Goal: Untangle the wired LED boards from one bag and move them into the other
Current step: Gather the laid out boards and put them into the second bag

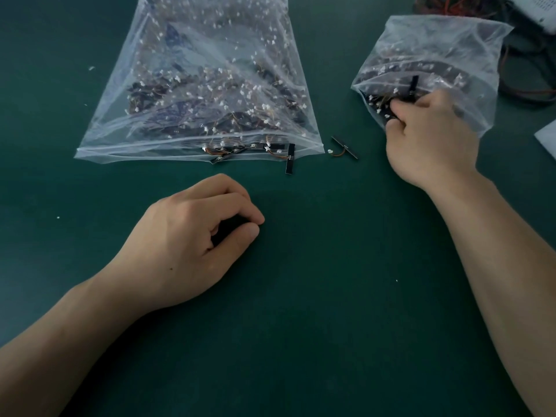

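Observation:
A large clear bag [168, 49] full of tangled wired LED boards lies at the upper left, its mouth facing me. A few boards stick out of the mouth, one black strip [290, 160] hanging past the edge. A loose board [344, 147] with an orange wire lies on the mat between the bags. A smaller clear bag [469, 49] with boards inside sits at the upper right. My right hand [430, 139] is at that bag's mouth, fingers curled around a black board [412, 87] that stands up inside. My left hand [198, 236] rests on the mat, loosely curled, holding nothing.
The dark green mat [331, 296] covers the table. Red and black cables [523, 85] and a white device [535, 13] sit at the far right corner. A white paper corner [547, 136] shows at the right edge. Small white flecks dot the mat.

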Demonstrator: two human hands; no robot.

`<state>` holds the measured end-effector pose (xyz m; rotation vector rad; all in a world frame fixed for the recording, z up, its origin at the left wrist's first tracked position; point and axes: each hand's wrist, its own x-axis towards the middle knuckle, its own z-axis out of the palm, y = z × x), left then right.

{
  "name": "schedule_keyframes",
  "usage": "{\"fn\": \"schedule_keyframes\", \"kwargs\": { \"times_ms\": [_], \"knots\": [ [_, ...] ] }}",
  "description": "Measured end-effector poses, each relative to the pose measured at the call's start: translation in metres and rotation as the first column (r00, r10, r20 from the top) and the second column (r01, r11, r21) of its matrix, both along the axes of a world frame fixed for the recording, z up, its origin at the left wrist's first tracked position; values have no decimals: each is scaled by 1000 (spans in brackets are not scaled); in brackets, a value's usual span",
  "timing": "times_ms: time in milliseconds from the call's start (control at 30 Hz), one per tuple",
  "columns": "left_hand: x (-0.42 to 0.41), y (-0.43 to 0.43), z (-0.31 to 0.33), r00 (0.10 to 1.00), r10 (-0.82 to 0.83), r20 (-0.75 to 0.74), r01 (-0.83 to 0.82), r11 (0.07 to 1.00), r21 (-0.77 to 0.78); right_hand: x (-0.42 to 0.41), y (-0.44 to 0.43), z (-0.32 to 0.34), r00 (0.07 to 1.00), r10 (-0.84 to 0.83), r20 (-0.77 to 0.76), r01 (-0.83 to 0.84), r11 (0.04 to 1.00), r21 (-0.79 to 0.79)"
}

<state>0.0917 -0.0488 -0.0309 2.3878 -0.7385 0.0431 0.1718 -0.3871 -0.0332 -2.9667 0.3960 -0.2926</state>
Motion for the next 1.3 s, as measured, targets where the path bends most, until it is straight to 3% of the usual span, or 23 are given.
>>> {"fn": "schedule_keyframes", "kwargs": {
  "times_ms": [133,300,600,733,900,1167,1300],
  "knots": [
    [0,0,0,1000,-3,1,3,1000,-1,1,1,0,999,-41,-36,40,999,-30],
    [1,0,-1,1000,-5,10,5,1000,-4,-5,3,-1,987,52,155,-73,988,135],
    [0,1,-1,1000,-5,1,5,1000,2,-9,3,-6,970,-21,243,-55,953,299],
    [0,0,-1,1000,-6,-1,6,1000,-5,-7,0,-4,978,98,183,-131,975,181],
    [0,-1,0,1000,0,1,0,1000,-3,-3,1,-5,996,78,31,-79,997,23],
    [0,-2,0,1000,5,4,-5,1000,3,-6,3,-3,992,130,8,-130,991,19],
    [1,-8,0,998,64,6,-64,998,-12,-8,3,-6,998,49,39,-52,997,58]
  ]
}}
